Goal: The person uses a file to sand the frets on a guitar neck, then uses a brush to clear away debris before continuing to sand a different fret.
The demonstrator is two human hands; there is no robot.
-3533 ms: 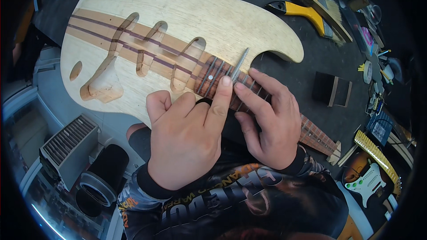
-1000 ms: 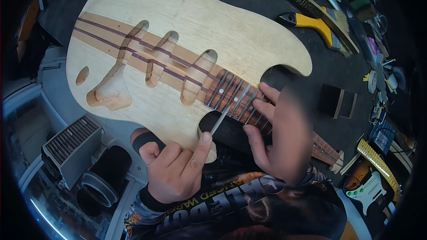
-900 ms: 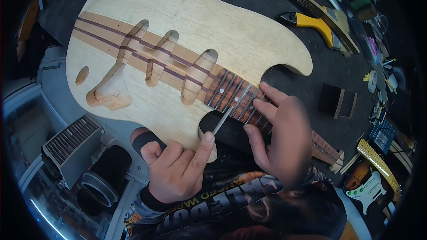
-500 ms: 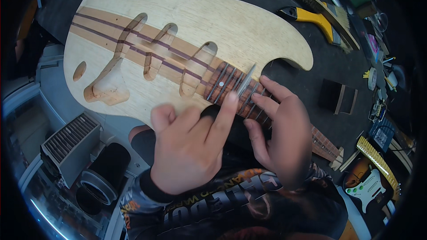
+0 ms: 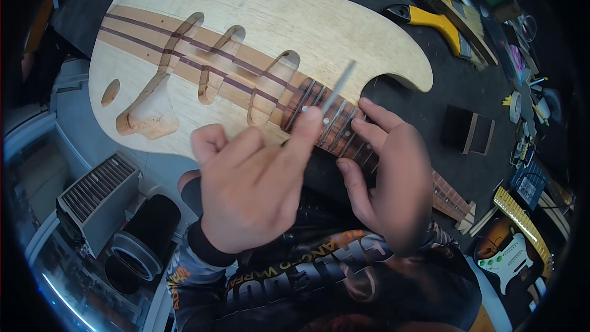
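Note:
An unpainted electric guitar body lies across the bench, pale wood with several routed cavities and dark stripes down its middle. Its reddish-brown fretboard carries metal frets and round dot inlays. My left hand pinches a slim, pointed metal file, which slants over the frets near the body end of the fretboard; its handle end is hidden by my fingers. Farther along the neck, my right hand grips it, fingertips on the far side and thumb on the near side.
Beyond the body's horn lie a yellow-handled brush and a long wooden brush. A small dark block stands right of the neck. At lower right is a small sunburst guitar. A grey slatted box stands lower left.
My left hand and the file have shifted left and up along the fretboard, toward the body. The guitar has tilted very slightly. My right hand keeps its place on the neck.

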